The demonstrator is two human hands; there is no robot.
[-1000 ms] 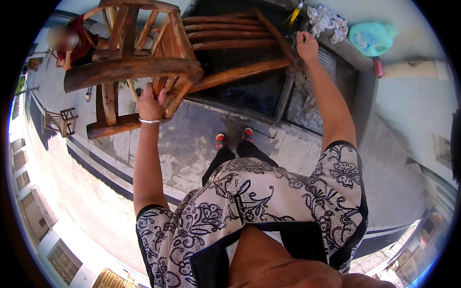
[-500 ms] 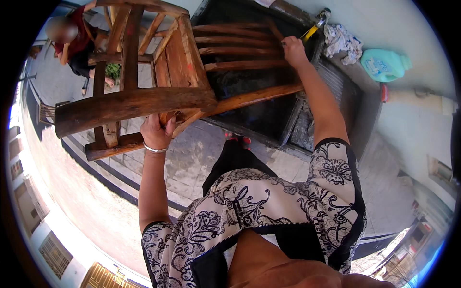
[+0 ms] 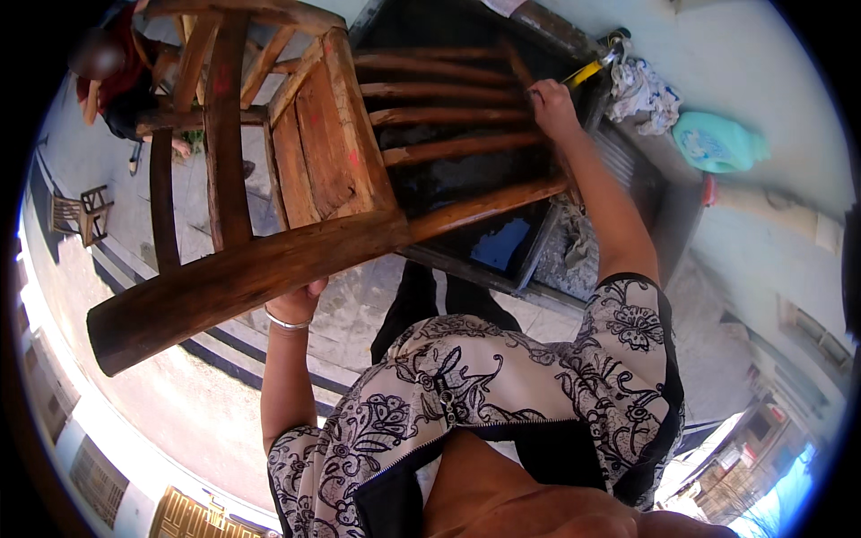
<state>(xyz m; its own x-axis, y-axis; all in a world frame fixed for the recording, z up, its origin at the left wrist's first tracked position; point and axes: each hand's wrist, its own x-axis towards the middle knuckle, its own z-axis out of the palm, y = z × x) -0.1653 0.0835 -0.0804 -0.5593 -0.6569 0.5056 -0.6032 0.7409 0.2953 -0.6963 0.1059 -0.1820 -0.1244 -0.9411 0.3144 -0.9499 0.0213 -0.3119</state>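
A brown wooden chair (image 3: 345,134) lies tipped over a dark basin (image 3: 502,255), its slatted back reaching over the water. My left hand (image 3: 300,303) is under the thick near leg, closed on the chair's lower part; most of its fingers are hidden behind the wood. At the right end of the slats, my right hand (image 3: 554,109) closes round the top rail of the back. The seat boards face up toward the left and look wet.
A yellow-handled tool (image 3: 585,72), crumpled cloth (image 3: 642,97) and a turquoise jug (image 3: 717,142) line the ledge at the right. A ribbed washing slab (image 3: 574,242) adjoins the basin. Another person (image 3: 117,85) sits at the far left, near a small wooden chair (image 3: 82,215).
The chair has turned, its near leg swinging down and toward me and now covering most of my left hand. My right hand keeps its place on the back.
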